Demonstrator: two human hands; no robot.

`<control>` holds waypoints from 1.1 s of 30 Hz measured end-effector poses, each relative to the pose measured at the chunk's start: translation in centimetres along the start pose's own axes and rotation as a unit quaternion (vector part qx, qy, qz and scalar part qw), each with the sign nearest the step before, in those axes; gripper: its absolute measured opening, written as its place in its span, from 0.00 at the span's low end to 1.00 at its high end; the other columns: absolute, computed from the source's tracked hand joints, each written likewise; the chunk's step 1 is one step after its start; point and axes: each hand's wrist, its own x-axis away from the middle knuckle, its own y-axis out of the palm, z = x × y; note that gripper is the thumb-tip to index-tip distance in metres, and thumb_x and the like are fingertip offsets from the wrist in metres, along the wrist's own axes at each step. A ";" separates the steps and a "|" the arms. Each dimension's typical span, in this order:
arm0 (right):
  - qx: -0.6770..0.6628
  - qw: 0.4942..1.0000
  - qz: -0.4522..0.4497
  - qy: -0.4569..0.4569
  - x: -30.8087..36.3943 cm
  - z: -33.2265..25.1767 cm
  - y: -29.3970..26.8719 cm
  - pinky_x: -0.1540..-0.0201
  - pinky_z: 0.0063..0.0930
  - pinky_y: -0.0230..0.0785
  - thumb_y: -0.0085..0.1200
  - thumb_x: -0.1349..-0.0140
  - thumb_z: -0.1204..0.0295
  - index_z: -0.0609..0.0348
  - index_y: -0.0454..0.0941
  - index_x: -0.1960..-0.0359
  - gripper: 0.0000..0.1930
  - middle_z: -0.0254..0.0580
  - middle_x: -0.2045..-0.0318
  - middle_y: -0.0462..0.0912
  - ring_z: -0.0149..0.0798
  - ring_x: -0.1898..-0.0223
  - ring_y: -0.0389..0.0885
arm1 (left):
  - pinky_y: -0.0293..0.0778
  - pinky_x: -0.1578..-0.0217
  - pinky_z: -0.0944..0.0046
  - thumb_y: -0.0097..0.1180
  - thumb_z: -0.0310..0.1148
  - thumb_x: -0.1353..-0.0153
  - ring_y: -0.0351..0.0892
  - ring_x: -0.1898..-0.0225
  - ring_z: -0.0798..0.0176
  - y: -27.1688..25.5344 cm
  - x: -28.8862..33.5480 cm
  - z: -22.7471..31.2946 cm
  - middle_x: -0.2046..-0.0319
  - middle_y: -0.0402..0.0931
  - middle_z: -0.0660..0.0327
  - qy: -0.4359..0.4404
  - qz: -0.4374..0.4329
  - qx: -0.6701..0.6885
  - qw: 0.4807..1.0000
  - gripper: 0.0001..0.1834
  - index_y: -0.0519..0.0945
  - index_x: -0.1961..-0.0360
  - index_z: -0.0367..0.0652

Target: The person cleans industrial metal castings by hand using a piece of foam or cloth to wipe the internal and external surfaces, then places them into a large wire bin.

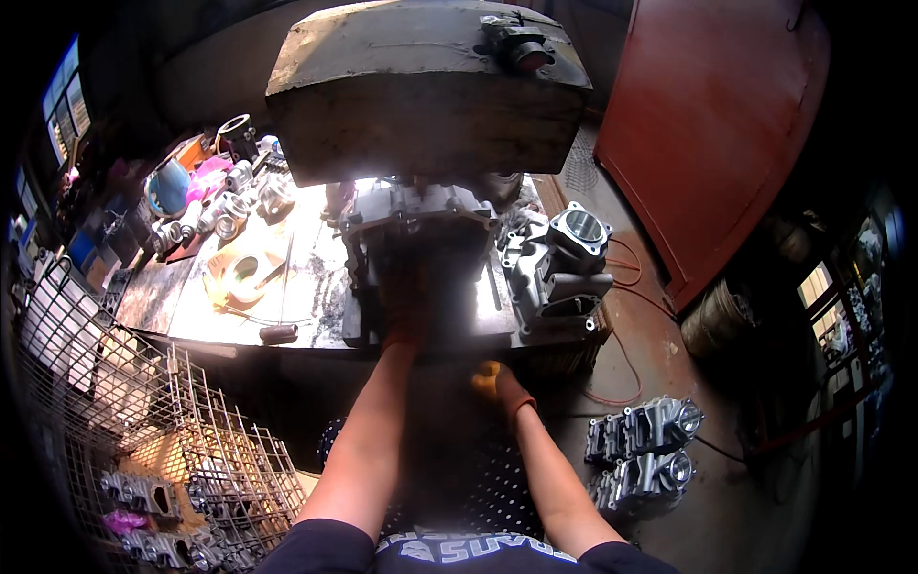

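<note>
A large grey metal casting (421,215) stands on the workbench in front of me, below a big box-shaped hood. My left hand (404,304), in a dark reddish glove, reaches into the deep shadow at the casting's near side. Its fingers are lost in the dark, so what it touches cannot be made out. Lower and to the right, my right hand (499,385) is in an orange-yellow glove, just off the bench's front edge. Its fingers are curled in; anything inside them is hidden. Another casting with a round bore (581,228) stands to the right of the big one.
Over the bench hangs the hood (421,124). On the bench's left lie small metal parts (229,215), a tape roll (247,273) and a dark handle (278,334). Wire baskets (182,402) stand lower left. Castings (641,454) and a red hose (631,368) lie right, near a red panel (712,134).
</note>
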 end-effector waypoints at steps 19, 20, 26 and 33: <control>-0.127 0.992 0.013 0.011 -0.1 0.2 0.9 0.69 0.22 0.69 0.55 0.43 0.72 0.59 0.74 0.61 0.09 0.33 0.70 0.77 0.27 0.71 0.74 | 0.47 0.35 0.47 0.44 0.29 0.42 0.59 0.39 0.46 3.6 1.8 -1.5 0.44 0.65 0.49 -0.066 -0.058 0.106 0.990 0.22 0.68 0.44 0.41; -0.105 0.994 0.023 0.018 0.1 1.0 -0.2 0.67 0.21 0.69 0.53 0.40 0.71 0.59 0.73 0.59 0.10 0.33 0.67 0.77 0.25 0.70 0.74 | 0.48 0.36 0.47 0.44 0.29 0.42 0.60 0.40 0.46 1.3 0.4 0.6 0.45 0.66 0.49 -0.044 -0.069 0.108 0.991 0.21 0.69 0.45 0.41; -0.224 0.974 0.009 0.045 -0.8 2.0 -0.2 0.70 0.21 0.67 0.55 0.42 0.71 0.59 0.76 0.63 0.07 0.31 0.70 0.78 0.24 0.71 0.73 | 0.51 0.37 0.50 0.44 0.34 0.41 0.63 0.41 0.49 -2.3 -1.9 1.0 0.48 0.69 0.50 -0.106 -0.165 0.115 0.974 0.22 0.69 0.44 0.43; 0.075 0.995 -0.041 -0.059 -3.3 3.9 -0.7 0.60 0.33 0.72 0.62 0.49 0.64 0.67 0.77 0.62 0.19 0.51 0.66 0.82 0.42 0.62 0.80 | 0.54 0.39 0.49 0.47 0.41 0.40 0.63 0.42 0.49 -1.4 -0.7 0.0 0.46 0.66 0.49 -0.010 -0.006 0.062 0.998 0.27 0.65 0.41 0.44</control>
